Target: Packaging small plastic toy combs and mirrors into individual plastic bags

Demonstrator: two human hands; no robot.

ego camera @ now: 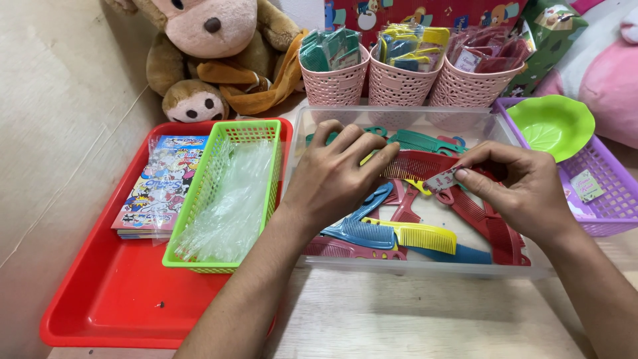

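Head view. A clear plastic bin [302, 143] is seen at the centre of a light wooden table [412, 319], filled with loose combs in red, blue, yellow and green. Above the bin a red comb [425, 163] is held level between both hands. The left hand [335, 176] is laid over the comb's left end, palm down, its fingers closed on the comb's back. The right hand [515, 183] is placed at the comb's right end, where a small printed label [442, 179] is pinched between thumb and forefinger; the label lies against the comb's handle. Whether the label is stuck to the comb cannot be told. Directly below the hands, a blue comb [362, 233] and a yellow comb [419, 236] are shown lying across each other, with further red combs [498, 233] at the right of the bin.

To the left of the bin a red tray [119, 299] is set, bearing a green mesh basket [199, 193] that holds clear plastic sleeves [232, 206], and beside it a stack of colourful printed cards [156, 189]. Behind the bin three pink woven cups [399, 86] are ranged in a row, each holding packed combs. A brown stuffed monkey [206, 40] is seated behind the tray. At the right, a purple basket [598, 193] is seen with a green leaf-shaped dish [551, 123] resting on its far rim.
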